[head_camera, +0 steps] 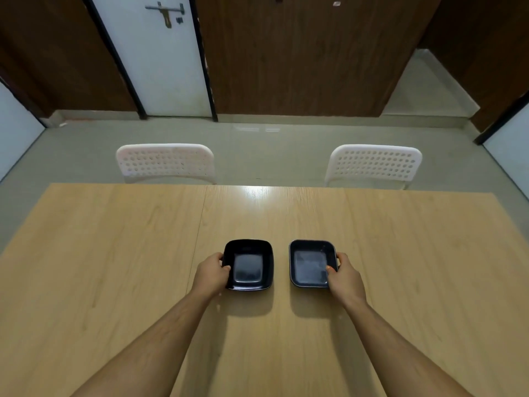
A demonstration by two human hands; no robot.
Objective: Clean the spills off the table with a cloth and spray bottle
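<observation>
Two black square dishes are held just above the light wooden table, their shadows falling on it below. My left hand grips the left rim of the left dish, thumb over the edge. My right hand grips the right rim of the right dish, thumb inside the rim. Both dishes look empty, with a dull sheen on their flat bottoms. No cloth or spray bottle is in view, and I see no spill on the tabletop.
Two white perforated chairs stand at the table's far edge, one at the left and one at the right. Beyond them lie a grey floor, brown wooden wall panels and a white door.
</observation>
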